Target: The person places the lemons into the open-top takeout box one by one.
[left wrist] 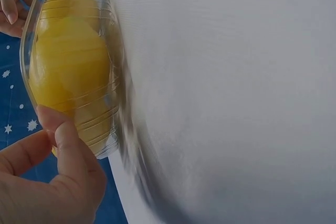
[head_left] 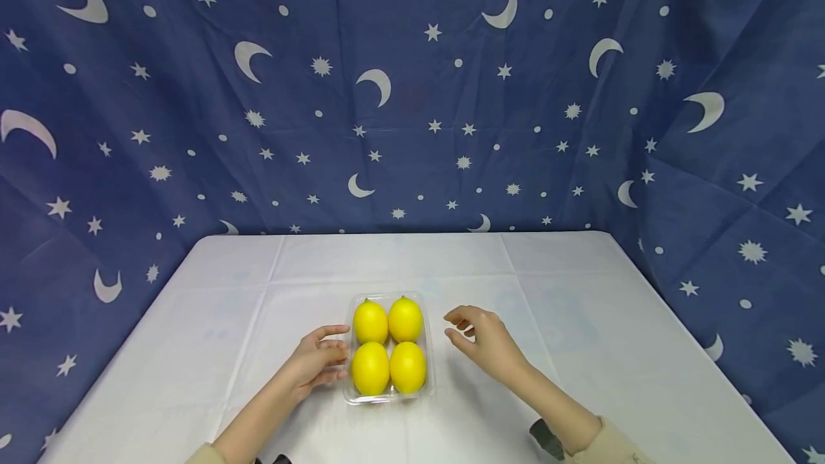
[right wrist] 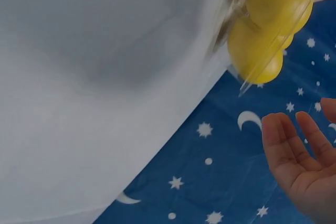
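The left hand (head_left: 317,362) touches the side of the clear tray (head_left: 389,397) with loosely curved fingers; the right hand (head_left: 485,339) hovers open just beside it, holding nothing. Between them four lemons (head_left: 389,346) sit on the table (head_left: 193,321). I think both hands should press the sides evenly.
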Demonstrator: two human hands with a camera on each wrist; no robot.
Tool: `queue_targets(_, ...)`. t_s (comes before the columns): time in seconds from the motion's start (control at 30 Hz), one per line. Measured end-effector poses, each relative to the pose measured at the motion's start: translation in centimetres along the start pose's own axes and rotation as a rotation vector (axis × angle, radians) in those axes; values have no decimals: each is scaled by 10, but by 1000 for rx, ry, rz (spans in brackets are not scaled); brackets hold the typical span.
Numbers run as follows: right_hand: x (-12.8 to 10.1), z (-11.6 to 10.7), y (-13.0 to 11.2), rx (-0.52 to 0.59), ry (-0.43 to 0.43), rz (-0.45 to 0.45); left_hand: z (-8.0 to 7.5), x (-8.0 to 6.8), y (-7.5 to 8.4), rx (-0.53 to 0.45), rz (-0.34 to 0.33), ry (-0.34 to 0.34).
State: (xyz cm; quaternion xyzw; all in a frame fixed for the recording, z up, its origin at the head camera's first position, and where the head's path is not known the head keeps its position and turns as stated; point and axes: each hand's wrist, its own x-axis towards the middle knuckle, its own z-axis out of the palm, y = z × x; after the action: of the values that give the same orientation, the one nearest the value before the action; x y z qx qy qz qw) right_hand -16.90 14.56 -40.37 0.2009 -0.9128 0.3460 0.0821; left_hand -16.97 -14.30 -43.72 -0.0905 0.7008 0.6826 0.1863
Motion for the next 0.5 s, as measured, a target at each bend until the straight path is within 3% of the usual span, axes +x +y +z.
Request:
queue_targets(0.3,6,-13,37,12,97,-20,3,3,0,-12,-22,27)
queue_targets(0.5,10,-28,64,-55,174,27,-7,1,2,43,-20,-20)
